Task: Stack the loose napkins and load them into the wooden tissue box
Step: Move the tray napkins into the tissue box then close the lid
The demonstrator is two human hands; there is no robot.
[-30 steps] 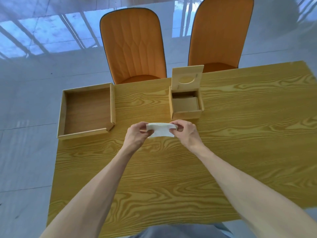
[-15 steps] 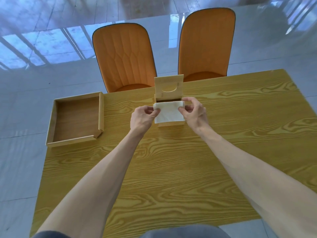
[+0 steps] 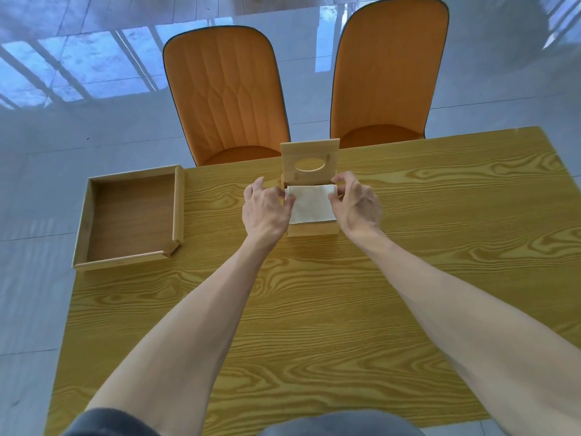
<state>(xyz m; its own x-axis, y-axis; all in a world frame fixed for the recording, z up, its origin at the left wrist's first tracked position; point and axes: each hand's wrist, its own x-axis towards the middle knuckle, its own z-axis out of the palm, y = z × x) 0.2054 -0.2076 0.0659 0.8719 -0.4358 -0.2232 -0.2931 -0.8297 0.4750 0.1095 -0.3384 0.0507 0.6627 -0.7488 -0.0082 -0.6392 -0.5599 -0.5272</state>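
Observation:
The white napkin stack (image 3: 309,202) lies flat in the top of the small wooden tissue box (image 3: 312,229), filling its opening. The box's hinged lid (image 3: 309,152), with an oval slot, stands upright at the back. My left hand (image 3: 265,210) is at the stack's left edge, fingers spread, thumb touching the paper. My right hand (image 3: 356,204) is at the right edge, fingers lifted and apart, thumb against the stack's corner. Neither hand pinches the stack.
An empty shallow wooden tray (image 3: 176,209) sits at the left end of the yellow wood-grain table (image 3: 314,309). Two orange chairs (image 3: 226,96) stand behind the far edge. Glossy tiled floor surrounds the table.
Both hands carried the napkin stack from the table in front of the box up and into the box, then loosened their grip on its edges.

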